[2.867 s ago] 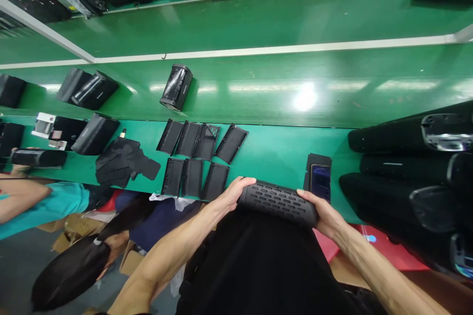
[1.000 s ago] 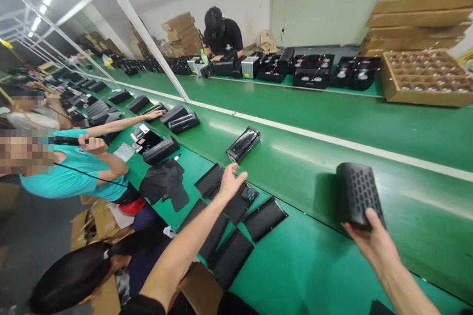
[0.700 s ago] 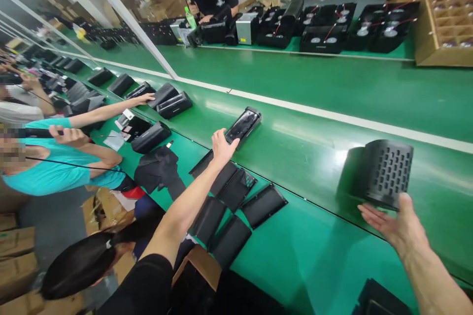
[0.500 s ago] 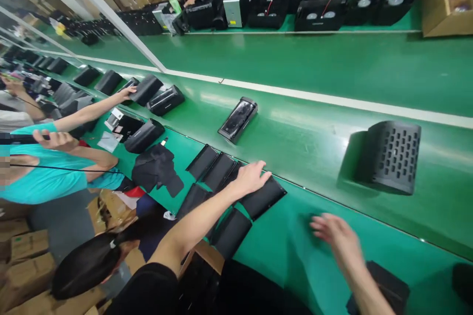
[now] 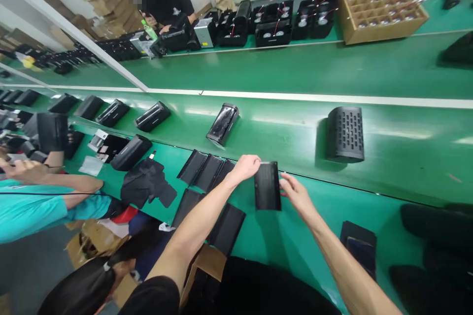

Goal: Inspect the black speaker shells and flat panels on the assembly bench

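Observation:
A flat black panel [image 5: 268, 187] with a slightly curved, ribbed-looking face is raised over the green bench. My left hand [image 5: 247, 166] pinches it at the upper left corner. At its right edge is my right hand [image 5: 295, 194], fingers apart and slightly curled; whether they touch the panel I cannot tell. More black panels [image 5: 209, 172] lie side by side on the bench left of my hands, some partly hidden by my left forearm. One panel [image 5: 229, 229] lies nearer my body.
On the green conveyor belt [image 5: 277, 142] stand a perforated black housing [image 5: 345, 135] and a glossy black speaker box [image 5: 222, 123]. Dark foam-like pieces [image 5: 436, 236] lie at right. A co-worker in a turquoise shirt [image 5: 33, 211] sits at left. Black cloths [image 5: 146, 184] lie on the bench.
My left hand has lifted a panel off the bench and moved it slightly right. My right hand has come left to the panel's edge. Housings on the belt have shifted left in view.

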Demonstrator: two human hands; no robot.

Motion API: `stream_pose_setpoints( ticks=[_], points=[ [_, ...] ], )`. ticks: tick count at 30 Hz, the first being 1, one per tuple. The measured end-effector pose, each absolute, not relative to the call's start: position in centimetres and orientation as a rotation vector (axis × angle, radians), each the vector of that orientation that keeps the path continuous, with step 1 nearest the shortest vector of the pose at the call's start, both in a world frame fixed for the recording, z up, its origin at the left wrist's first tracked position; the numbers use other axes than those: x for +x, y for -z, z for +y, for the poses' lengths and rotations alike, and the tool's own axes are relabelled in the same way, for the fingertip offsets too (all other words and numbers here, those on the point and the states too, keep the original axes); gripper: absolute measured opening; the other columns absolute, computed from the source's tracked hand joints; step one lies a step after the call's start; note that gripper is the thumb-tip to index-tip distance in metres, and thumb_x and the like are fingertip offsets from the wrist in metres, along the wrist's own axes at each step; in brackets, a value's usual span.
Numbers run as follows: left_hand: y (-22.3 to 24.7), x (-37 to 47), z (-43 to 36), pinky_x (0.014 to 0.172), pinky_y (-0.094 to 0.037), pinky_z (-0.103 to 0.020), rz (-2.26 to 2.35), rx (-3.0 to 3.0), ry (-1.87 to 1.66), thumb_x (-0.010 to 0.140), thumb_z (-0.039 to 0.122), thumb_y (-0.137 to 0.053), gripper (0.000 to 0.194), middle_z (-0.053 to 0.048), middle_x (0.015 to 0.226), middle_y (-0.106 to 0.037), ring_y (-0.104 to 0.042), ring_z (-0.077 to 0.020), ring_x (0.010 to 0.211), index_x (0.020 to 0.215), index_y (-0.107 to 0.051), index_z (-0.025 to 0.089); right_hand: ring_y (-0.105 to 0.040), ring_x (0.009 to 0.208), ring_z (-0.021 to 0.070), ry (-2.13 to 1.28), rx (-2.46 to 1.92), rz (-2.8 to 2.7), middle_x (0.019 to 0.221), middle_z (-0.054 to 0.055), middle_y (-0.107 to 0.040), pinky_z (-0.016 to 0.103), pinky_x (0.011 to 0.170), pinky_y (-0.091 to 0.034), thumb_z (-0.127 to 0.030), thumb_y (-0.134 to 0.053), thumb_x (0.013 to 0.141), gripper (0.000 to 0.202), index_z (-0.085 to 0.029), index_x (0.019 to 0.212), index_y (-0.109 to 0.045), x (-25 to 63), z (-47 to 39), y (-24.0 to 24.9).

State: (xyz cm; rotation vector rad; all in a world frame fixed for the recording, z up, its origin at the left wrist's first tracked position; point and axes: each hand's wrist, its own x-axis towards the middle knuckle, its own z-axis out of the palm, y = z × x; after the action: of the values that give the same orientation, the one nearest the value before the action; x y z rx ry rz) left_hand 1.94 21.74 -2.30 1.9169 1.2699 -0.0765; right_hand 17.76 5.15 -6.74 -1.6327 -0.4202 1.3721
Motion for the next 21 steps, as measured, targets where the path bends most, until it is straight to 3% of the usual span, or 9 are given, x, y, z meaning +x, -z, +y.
stream_pose_setpoints(
  ticks=[3,6,9,12,17,21],
  points=[
    [0.7,0.3,18.5,0.056,-0.05,-0.025,1.347,1.658,-0.039,0.095,0.025,-0.045,0.029,0.0,0.057,-0.064,-0.063,-0.0163,0.05,0.1,-0.073,0.017,-0.071,0.112,0.0316,-1.346,-1.531,-0.385,0.121,0.008,-0.077,0.04,0.083,-0.062,-0.067,-0.084,0.075,0.067,-0.027,0.127,-0.071,20.4,1.3,3.6],
    [0.2,-1.1,13.3,0.04,-0.036,-0.02,1.382,1.414,-0.114,0.093,0.031,-0.043,0.021,0.006,0.052,-0.053,-0.051,-0.0116,0.036,0.093,-0.06,0.019,-0.077,0.096,0.0324,-1.408,-1.404,-0.212,0.118,0.01,-0.075,0.041,0.067,-0.064,-0.062,-0.089,0.075,0.068,-0.027,0.129,-0.068,20.4,-3.8,1.5],
    [0.1,-2.3,8.2,0.035,-0.03,-0.017,1.353,1.223,-0.162,0.089,0.042,-0.048,0.019,0.009,0.054,-0.049,-0.049,-0.0096,0.035,0.087,-0.048,0.023,-0.078,0.08,0.0289,-1.432,-1.383,-0.103,0.093,0.006,-0.073,0.035,0.057,-0.061,-0.058,-0.09,0.077,0.055,-0.023,0.112,-0.069,19.1,-7.9,0.5],
    [-0.5,-3.3,4.6,0.032,-0.023,-0.016,1.25,0.914,-0.24,0.079,0.049,-0.063,0.032,0.011,0.054,-0.047,-0.044,-0.0078,0.033,0.085,-0.043,0.025,-0.073,0.066,0.0234,-1.444,-1.417,-0.049,0.072,-0.002,-0.061,0.031,0.05,-0.057,-0.062,-0.09,0.075,0.05,-0.022,0.09,-0.065,18.4,-10.1,-0.1],
    [-2.6,-5.0,2.2,0.031,-0.021,-0.014,1.126,0.727,-0.203,0.073,0.048,-0.074,0.041,0.011,0.057,-0.051,-0.044,-0.0059,0.031,0.088,-0.045,0.024,-0.051,0.047,0.0118,-1.378,-1.447,-0.012,0.061,-0.007,-0.053,0.025,0.044,-0.049,-0.064,-0.095,0.066,0.057,-0.023,0.092,-0.065,18.3,-12.0,-0.8],
    [-3.8,-5.7,2.1,0.03,-0.025,-0.015,1.046,0.788,-0.118,0.083,0.067,-0.067,0.049,0.004,0.057,-0.058,-0.048,-0.0075,0.033,0.085,-0.053,0.02,-0.045,0.044,0.0098,-1.438,-1.413,-0.028,0.061,-0.006,-0.055,0.022,0.04,-0.041,-0.062,-0.093,0.069,0.052,-0.023,0.085,-0.063,18.1,-13.4,-1.3]
  ],
)
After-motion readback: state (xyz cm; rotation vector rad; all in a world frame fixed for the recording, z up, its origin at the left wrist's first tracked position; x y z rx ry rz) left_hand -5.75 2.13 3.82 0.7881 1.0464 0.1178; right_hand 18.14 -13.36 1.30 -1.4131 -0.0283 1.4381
